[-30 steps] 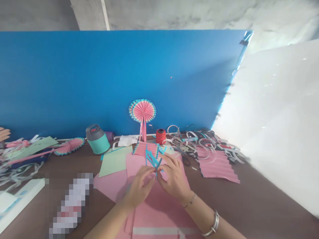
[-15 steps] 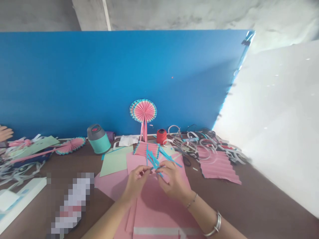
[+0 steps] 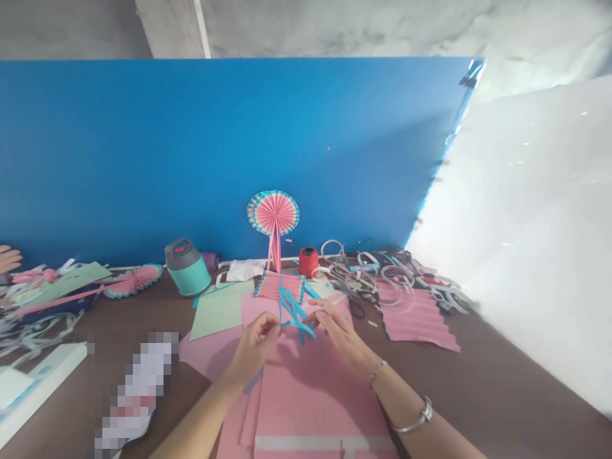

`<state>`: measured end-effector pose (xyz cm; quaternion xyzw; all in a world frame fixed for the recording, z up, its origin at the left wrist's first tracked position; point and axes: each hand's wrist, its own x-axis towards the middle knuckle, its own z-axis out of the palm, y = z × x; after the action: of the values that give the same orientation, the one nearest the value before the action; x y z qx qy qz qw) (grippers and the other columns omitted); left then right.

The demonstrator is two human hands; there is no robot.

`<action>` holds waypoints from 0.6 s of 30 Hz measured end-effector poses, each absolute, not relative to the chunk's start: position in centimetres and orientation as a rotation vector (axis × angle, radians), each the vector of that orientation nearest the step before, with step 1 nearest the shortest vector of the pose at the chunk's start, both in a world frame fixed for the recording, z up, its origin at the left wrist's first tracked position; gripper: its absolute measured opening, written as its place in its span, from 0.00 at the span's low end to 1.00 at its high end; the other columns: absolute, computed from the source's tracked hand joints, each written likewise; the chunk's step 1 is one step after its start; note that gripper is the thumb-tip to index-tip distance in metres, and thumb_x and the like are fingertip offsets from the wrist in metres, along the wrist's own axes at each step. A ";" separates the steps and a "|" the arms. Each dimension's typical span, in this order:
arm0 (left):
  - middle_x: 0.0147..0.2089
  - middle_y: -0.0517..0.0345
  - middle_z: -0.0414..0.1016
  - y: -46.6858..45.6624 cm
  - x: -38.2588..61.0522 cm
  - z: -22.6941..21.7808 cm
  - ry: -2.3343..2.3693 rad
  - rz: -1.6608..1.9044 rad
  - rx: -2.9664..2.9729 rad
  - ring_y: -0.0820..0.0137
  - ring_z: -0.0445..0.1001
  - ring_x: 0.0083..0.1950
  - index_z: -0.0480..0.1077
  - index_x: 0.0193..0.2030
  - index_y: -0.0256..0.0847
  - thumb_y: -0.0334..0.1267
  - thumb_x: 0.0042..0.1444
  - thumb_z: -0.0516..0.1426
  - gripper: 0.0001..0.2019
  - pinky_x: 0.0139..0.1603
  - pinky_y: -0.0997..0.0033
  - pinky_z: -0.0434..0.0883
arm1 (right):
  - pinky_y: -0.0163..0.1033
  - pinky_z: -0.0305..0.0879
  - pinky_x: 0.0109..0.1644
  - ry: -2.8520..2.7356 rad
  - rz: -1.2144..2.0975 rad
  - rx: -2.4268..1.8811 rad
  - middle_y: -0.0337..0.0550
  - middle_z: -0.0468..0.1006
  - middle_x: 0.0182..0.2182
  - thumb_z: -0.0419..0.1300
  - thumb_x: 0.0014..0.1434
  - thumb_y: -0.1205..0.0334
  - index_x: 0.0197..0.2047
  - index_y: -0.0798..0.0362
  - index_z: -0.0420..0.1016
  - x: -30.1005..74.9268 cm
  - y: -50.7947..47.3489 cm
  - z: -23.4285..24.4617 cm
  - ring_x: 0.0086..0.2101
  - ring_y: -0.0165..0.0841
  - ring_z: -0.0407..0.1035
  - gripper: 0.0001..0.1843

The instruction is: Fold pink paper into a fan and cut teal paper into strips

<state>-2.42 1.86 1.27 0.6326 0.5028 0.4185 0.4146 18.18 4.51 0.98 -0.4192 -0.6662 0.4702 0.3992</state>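
Observation:
Between finger and thumb, my left hand (image 3: 255, 341) pinches the end of a blue paper strip (image 3: 305, 329) that curves off to the right. My right hand (image 3: 335, 328) has its fingers stretched out beside the strip's far side; nothing shows in its grasp. Under and behind the fingers lies a loose heap of blue strips (image 3: 292, 303). Pink paper sheets (image 3: 315, 398) spread beneath both hands, one with a pale band near the front. A pleated pink piece with blue edges (image 3: 272, 285) lies just beyond the heap.
A round pleated fan (image 3: 276, 213) stands against the blue panel (image 3: 215, 146). Near it are a red spool (image 3: 309, 261) and a teal container (image 3: 190, 274). Tangled cords (image 3: 363, 277) and pleated pink paper (image 3: 421, 319) lie right. Another person's hand (image 3: 8, 258) shows far left.
My right hand has let go and moved up and right, its fingers straightening. The left hand has drawn slightly left, and the held strip now shows stretched out between the hands.

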 end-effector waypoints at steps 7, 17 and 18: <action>0.37 0.55 0.75 0.8 -2.6 1.8 0.876 0.586 1.666 0.67 0.72 0.42 0.65 0.30 0.40 0.40 0.52 0.55 0.06 0.45 0.68 0.65 | 0.47 0.52 0.55 -2.299 0.613 -1.143 0.44 0.70 0.53 0.42 0.64 0.58 0.50 0.47 0.69 17.8 4.7 0.5 0.51 0.37 0.62 0.18; 0.38 0.53 0.75 0.9 -2.4 1.2 0.926 0.658 1.563 0.67 0.73 0.42 0.67 0.32 0.38 0.36 0.53 0.54 0.04 0.43 0.68 0.67 | 0.48 0.55 0.54 -1.960 0.488 -1.298 0.52 0.74 0.46 0.48 0.60 0.59 0.49 0.54 0.70 19.2 6.2 0.0 0.51 0.41 0.62 0.18; 0.35 0.55 0.75 1.0 -2.3 1.0 0.973 0.699 1.565 0.69 0.73 0.39 0.67 0.32 0.38 0.37 0.53 0.54 0.05 0.40 0.70 0.66 | 0.45 0.59 0.51 -1.892 0.643 -1.226 0.50 0.75 0.43 0.48 0.60 0.56 0.46 0.54 0.72 19.0 5.9 0.3 0.47 0.39 0.66 0.18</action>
<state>-2.29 1.04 1.05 0.6617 0.4115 0.2957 0.5525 18.96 5.86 0.32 -0.4819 -0.7438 0.2528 0.3880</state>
